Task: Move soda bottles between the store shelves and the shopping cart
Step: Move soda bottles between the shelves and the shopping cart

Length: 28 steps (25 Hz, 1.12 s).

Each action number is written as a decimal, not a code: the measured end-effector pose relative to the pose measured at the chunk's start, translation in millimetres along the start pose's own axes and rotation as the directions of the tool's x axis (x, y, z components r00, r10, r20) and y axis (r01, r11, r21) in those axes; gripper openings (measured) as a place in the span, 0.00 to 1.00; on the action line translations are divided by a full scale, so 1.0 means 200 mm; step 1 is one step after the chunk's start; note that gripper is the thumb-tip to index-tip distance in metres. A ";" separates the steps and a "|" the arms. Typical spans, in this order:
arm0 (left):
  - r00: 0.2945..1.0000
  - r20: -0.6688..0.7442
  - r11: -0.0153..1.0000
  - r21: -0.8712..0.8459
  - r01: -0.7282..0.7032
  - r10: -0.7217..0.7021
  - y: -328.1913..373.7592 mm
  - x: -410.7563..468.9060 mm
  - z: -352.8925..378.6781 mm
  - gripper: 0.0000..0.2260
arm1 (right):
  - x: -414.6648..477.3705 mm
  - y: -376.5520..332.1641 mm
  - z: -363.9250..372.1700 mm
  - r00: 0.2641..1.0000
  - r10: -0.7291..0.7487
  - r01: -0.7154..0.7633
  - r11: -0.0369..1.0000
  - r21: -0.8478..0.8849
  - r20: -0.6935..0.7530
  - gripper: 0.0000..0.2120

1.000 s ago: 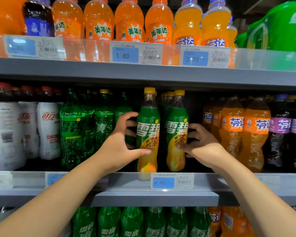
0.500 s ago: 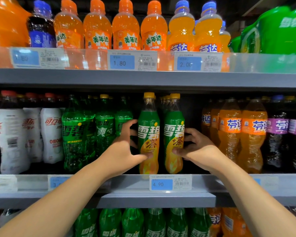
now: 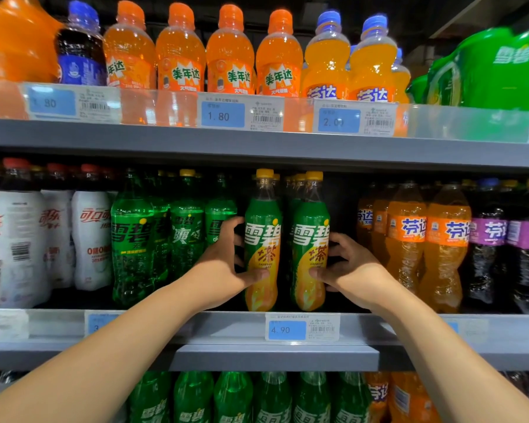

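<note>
Two hands at mid shelf (image 3: pixel 226 328). L hand (image 3: pixel 223 267) grips left yellow-cap bottle (image 3: pixel 263 239), upright on shelf: thumb across front, fingers (image 3: pixel 234 222) curled round its left side. R hand (image 3: pixel 351 270) grips right yellow-cap bottle (image 3: pixel 310 239) just beside it, fingers round its right side.

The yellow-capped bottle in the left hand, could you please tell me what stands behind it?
Another yellow cap peeks out behind the bottle the left hand grips; that bottle's body is hidden.
</note>
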<state>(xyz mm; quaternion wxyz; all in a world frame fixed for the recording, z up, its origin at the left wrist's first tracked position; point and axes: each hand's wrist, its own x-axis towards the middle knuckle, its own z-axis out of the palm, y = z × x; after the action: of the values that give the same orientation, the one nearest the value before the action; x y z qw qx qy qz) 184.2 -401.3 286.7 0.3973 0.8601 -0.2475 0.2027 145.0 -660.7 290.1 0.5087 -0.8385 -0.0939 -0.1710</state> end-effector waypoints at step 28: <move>0.965 -0.081 0.957 0.168 -0.235 0.251 0.05 -0.36 -0.12 0.32 | -0.41 -0.11 0.12 0.823 -0.538 0.492 0.836 -0.243 -0.184 0.22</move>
<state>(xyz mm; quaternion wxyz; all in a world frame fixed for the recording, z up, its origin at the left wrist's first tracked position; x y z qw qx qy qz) 116.9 -368.9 268.4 0.3126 0.8403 -0.3140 0.3123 67.0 -627.0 267.2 0.3709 -0.7974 -0.2378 -0.4123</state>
